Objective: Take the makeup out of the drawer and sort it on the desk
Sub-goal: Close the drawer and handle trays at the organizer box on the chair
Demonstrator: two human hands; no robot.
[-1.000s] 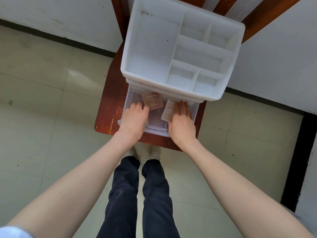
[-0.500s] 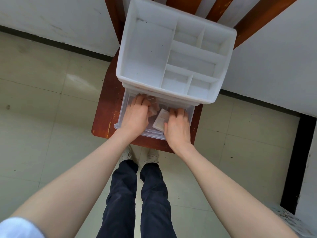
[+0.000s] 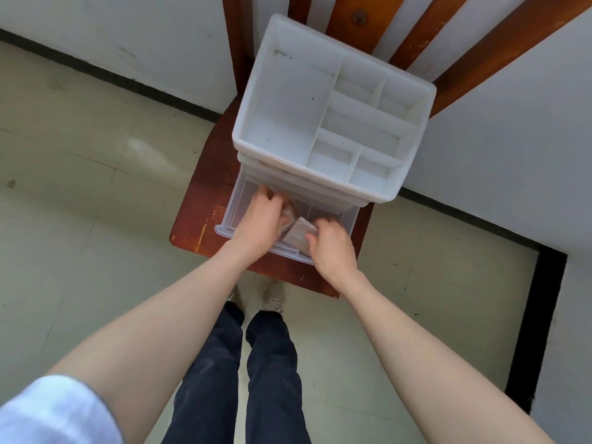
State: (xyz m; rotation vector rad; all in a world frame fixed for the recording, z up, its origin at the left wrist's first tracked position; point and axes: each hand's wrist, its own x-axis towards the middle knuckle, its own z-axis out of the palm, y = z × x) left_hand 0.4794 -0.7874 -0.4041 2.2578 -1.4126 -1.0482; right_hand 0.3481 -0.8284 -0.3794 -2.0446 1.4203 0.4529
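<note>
With our left hand (image 3: 259, 224) curled on one makeup compact (image 3: 289, 215) and our right hand (image 3: 333, 246) pinching another compact (image 3: 299, 233), we should lift both straight up, clear of the clear drawer (image 3: 237, 203) wall.

White sleeve (image 3: 54, 411), dark trousers (image 3: 237, 373), pale shoes (image 3: 272, 298).

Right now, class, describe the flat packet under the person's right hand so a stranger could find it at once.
Find the white organizer standing on the wooden chair; its clear drawer is pulled open at the front. Inside, the right hand grips a pale, flat packet. It lies tilted and mostly in view, while the other packet is nearly hidden under the left hand.
</note>
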